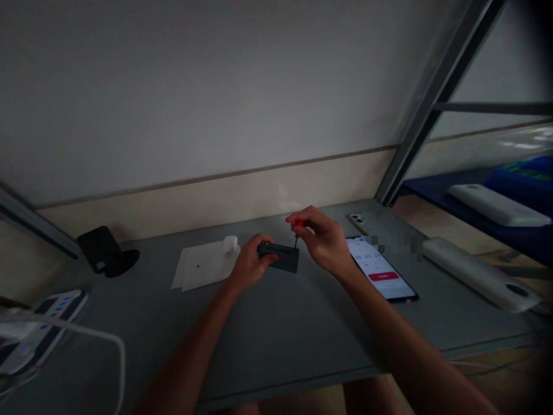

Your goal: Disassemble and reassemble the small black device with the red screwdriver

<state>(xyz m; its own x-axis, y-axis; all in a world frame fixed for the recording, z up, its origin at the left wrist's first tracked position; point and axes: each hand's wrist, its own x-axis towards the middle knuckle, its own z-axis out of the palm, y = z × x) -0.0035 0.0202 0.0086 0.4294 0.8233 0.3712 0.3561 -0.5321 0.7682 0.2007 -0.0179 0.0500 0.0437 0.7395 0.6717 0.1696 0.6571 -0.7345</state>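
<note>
My left hand [253, 262] grips the left end of a small dark box-shaped device [285, 262] with a row of slots along its upper side. Its kind I cannot make out. My right hand [322, 239] is closed around the red handle of a screwdriver [298, 226]. The thin shaft points down and its tip meets the device's right end; whether it sits in a screw is too small to tell. White paper sheets [203, 274] lie to the left of my left hand, with a tiny dark speck on them and a white earbud case [230, 244] at their upper right.
A large phone [382, 271] with a lit screen lies by my right forearm, and another phone [358, 219] lies behind it. A long pale object [479, 274] rests at the right. On the left are a black stand [106, 253], a power strip [56, 317] and a white cable [103, 334].
</note>
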